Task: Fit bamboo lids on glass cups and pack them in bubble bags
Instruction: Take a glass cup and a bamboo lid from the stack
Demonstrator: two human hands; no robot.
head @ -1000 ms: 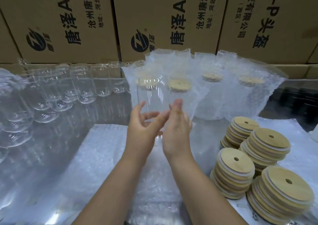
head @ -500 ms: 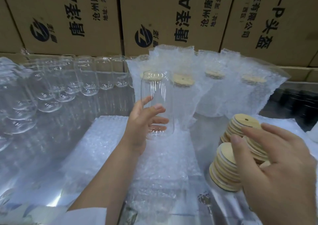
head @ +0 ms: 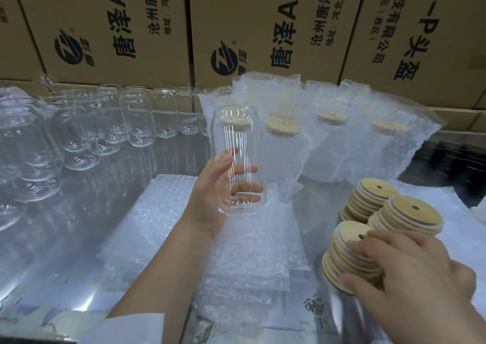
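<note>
Left grip (head: 223, 193) wraps the lower half of a clear cylindrical glass cup (head: 238, 143), held upright in the air above a flat pile of clear bubble bags (head: 236, 259) on the shiny surface (head: 65, 238). Right grip (head: 410, 278) closes on the nearest stack of round bamboo lids (head: 347, 251), fingers over the top lid, thumb at its lower side. Two more lid stacks (head: 405, 212) sit just behind. Bagged, lidded cups (head: 328, 149) stand at the back, with rows of empty glass cups (head: 136, 125) to the left.

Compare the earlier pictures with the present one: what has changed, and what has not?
The right hand let go of the glass cup and moved right and down; it now touches the nearest lid stack. The left hand still holds the cup upright; the bagged cups stayed put.
</note>
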